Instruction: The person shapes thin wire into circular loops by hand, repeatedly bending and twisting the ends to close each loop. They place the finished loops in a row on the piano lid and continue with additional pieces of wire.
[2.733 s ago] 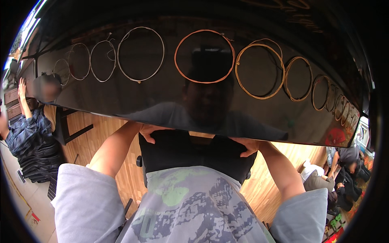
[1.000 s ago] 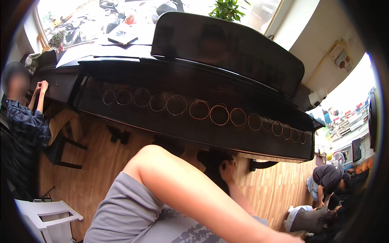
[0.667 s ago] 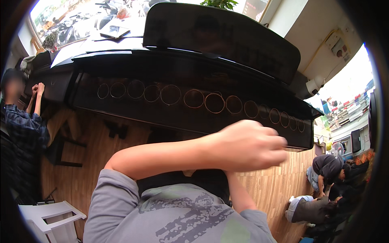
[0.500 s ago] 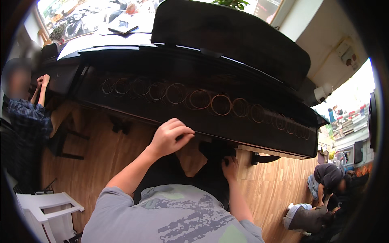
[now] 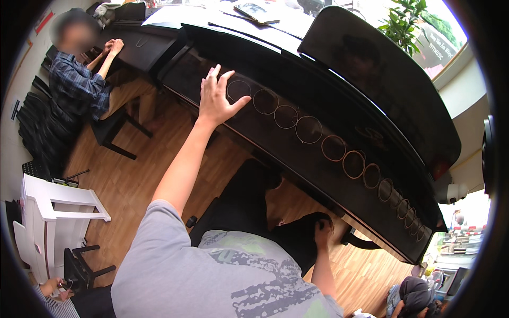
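Several wire coils (image 5: pixel 311 129), silver toward the left and copper or gold toward the right, lie in a row along the glossy black piano's long ledge (image 5: pixel 286 153). My left hand (image 5: pixel 217 98) is open, fingers spread, over the left end of the row beside a thin silver coil (image 5: pixel 239 91); whether it touches the coil or the surface is unclear. Down at my right knee, on dark cloth, my right hand (image 5: pixel 323 230) has its fingers curled closed; I cannot make out whether anything is inside them.
A person (image 5: pixel 74 79) in plaid sits at left on a black stool (image 5: pixel 114 146), hands at a dark ledge. A white piano-like cabinet (image 5: pixel 47 228) stands lower left, near another person's hand (image 5: pixel 50 286). Papers, a book (image 5: pixel 254 13) and a plant (image 5: pixel 403 24) are behind; people (image 5: pixel 413 297) crouch lower right.
My view has swung left. My left arm, earlier crossed over to the right, has reached forward to the row's left end, its fingers now spreading. My right hand stays low by the knee.
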